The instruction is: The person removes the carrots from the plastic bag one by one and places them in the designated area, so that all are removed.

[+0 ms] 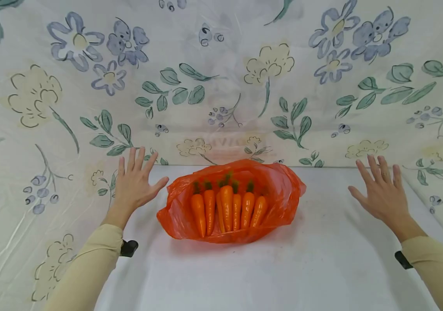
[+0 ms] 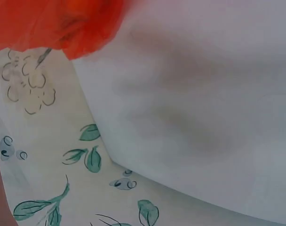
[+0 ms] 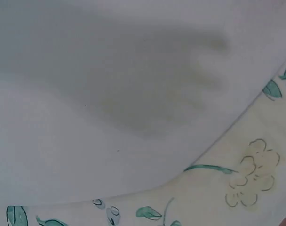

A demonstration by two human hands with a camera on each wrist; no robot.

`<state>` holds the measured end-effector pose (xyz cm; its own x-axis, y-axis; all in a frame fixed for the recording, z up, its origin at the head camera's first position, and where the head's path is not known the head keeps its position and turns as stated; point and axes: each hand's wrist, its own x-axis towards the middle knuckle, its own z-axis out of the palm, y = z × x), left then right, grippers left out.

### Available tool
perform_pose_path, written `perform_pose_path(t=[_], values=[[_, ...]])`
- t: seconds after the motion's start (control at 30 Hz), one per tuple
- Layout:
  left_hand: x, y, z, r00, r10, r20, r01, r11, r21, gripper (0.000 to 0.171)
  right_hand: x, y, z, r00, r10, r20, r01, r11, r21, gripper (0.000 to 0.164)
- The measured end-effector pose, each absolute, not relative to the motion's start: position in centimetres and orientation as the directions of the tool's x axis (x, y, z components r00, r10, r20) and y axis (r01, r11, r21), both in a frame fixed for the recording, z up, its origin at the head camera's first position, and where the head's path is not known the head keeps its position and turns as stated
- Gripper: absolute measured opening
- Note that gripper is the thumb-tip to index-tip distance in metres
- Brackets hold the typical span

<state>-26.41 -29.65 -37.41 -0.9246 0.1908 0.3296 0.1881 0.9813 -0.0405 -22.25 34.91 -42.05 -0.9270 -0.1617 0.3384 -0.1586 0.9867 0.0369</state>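
Observation:
An orange-red plastic bag point(image 1: 283, 194) lies on the white table with its mouth spread wide. Several shiny carrots point(image 1: 226, 207) with short green tops stand side by side inside it. To the left of the bag, my left hand point(image 1: 135, 183) is held with spread fingers and touches nothing; the bag's edge point(image 2: 96, 33) shows at the top of the left wrist view. Well to the right of the bag, my right hand point(image 1: 384, 194) hovers with its fingers spread and holds nothing. Only its shadow on the table shows clearly in the right wrist view.
The white table point(image 1: 268, 276) ends at a back edge behind the bag. A floral-patterned cloth point(image 1: 221, 86) rises behind the table and hangs along both sides. Dark wrist mounts point(image 1: 129, 248) sit at both sleeves.

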Motion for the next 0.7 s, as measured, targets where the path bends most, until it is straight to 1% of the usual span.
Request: perform_pose_path(t=[0.4, 0.7], values=[[-26.4, -28.9, -36.3, -0.905, 0.173, 0.390, 0.202, 0.979, 0.035, 0.081, -22.8, 33.3, -41.6, -0.923, -0.190, 0.336, -0.185, 0.982, 0.048, 0.083], [-25.9, -27.7, -35.3, -0.861, 0.194, 0.470, 0.266, 0.960, 0.091, 0.077, -23.0, 32.1, -41.2, -0.929, -0.177, 0.325, -0.196, 0.980, -0.025, 0.076]])
